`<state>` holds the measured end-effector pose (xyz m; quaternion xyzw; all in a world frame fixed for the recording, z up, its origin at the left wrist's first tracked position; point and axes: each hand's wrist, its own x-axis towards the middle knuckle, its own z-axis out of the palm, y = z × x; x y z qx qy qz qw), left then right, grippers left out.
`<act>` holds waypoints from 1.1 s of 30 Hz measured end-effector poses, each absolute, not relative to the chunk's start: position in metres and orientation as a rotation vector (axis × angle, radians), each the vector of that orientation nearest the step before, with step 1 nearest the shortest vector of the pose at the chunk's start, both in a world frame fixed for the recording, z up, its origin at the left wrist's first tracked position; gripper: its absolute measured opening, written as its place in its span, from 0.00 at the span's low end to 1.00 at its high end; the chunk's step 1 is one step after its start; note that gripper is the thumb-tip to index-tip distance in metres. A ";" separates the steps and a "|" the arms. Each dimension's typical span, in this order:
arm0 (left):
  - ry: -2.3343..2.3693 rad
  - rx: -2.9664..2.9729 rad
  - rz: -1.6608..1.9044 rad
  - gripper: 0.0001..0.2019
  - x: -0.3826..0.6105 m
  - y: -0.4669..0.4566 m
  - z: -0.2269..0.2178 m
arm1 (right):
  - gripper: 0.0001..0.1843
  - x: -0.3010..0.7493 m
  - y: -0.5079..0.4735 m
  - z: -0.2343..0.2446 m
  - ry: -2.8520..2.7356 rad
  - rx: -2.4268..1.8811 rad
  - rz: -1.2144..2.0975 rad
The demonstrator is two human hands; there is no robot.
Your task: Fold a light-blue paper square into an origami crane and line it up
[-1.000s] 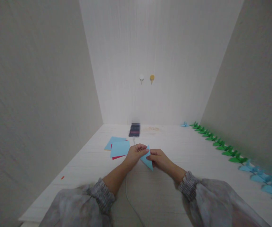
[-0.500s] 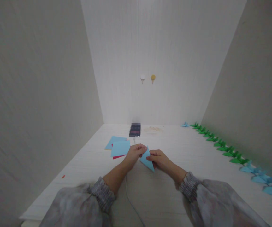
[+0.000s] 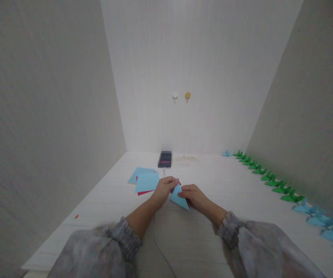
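Note:
Between my two hands is a light blue sheet of origami paper [image 3: 179,200], folded into a triangle with one point toward the lower right. My left hand [image 3: 166,188], with a ring on one finger, pinches its upper left corner. At the right edge, my right hand [image 3: 193,195] grips the paper with the thumb on top and the fingers partly hidden behind. Left of my left hand lie blue paper squares [image 3: 147,182], stacked loosely with red sheets [image 3: 145,192] showing under them.
A phone [image 3: 165,159], blurred out, stands at the back with a white cable [image 3: 162,253] running toward me. Folded green paper figures [image 3: 282,188] and blue paper figures [image 3: 327,223] line the right wall. An orange scrap [image 3: 76,216] lies at left. Two hooks hang on the back wall.
The upper tip of the folded paper, which stuck up beside my left fingers, is now lower and more covered by them. Both hands have barely moved.

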<state>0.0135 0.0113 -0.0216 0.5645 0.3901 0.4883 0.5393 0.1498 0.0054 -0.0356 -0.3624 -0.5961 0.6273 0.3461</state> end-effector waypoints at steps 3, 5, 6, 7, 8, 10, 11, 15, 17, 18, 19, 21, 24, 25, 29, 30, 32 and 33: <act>0.923 1.319 1.152 0.15 0.014 0.010 -0.022 | 0.08 0.151 0.007 -0.037 -1.514 -0.923 1.610; 0.912 1.307 1.116 0.14 0.014 0.010 -0.023 | 0.07 0.152 0.010 -0.039 -1.478 -0.910 1.563; 0.908 1.301 1.093 0.14 0.013 0.011 -0.024 | 0.07 0.153 0.012 -0.041 -1.459 -0.905 1.539; 0.904 1.294 1.072 0.14 0.013 0.011 -0.024 | 0.06 0.154 0.013 -0.042 -1.444 -0.902 1.516; 0.901 1.285 1.058 0.14 0.013 0.011 -0.025 | 0.06 0.154 0.015 -0.043 -1.434 -0.904 1.496; 0.899 1.266 1.065 0.13 0.013 0.012 -0.025 | 0.06 0.155 0.016 -0.044 -1.438 -0.928 1.473; 0.901 1.260 1.080 0.13 0.013 0.012 -0.024 | 0.06 0.155 0.017 -0.044 -1.446 -0.943 1.462; 0.897 1.237 1.100 0.13 0.013 0.011 -0.023 | 0.06 0.156 0.017 -0.043 -1.466 -0.956 1.411; 0.890 1.209 1.085 0.14 0.013 0.010 -0.023 | 0.07 0.156 0.016 -0.042 -1.461 -0.948 1.368; 0.888 1.195 1.077 0.14 0.012 0.010 -0.023 | 0.07 0.157 0.015 -0.040 -1.454 -0.945 1.348; 0.888 1.184 1.072 0.14 0.012 0.009 -0.023 | 0.08 0.157 0.014 -0.039 -1.447 -0.942 1.328; 0.891 1.168 1.085 0.14 0.011 0.009 -0.023 | 0.09 0.158 0.013 -0.036 -1.455 -0.947 1.283; 0.893 1.152 1.126 0.14 0.011 0.010 -0.022 | 0.12 0.158 0.013 -0.033 -1.526 -0.986 1.152; 0.894 1.148 1.138 0.14 0.011 0.010 -0.023 | 0.12 0.158 0.013 -0.033 -1.543 -0.996 1.116; 0.932 1.209 1.225 0.14 0.013 0.012 -0.024 | 0.13 0.160 0.013 -0.031 -1.623 -1.067 0.899; 0.955 1.250 1.245 0.14 0.014 0.011 -0.024 | 0.13 0.160 0.012 -0.030 -1.670 -1.099 0.798; 1.005 1.320 1.248 0.14 0.016 0.009 -0.022 | 0.12 0.160 0.009 -0.026 -1.783 -1.162 0.588; 1.020 1.333 1.229 0.14 0.018 0.008 -0.021 | 0.12 0.160 0.007 -0.023 -1.838 -1.185 0.508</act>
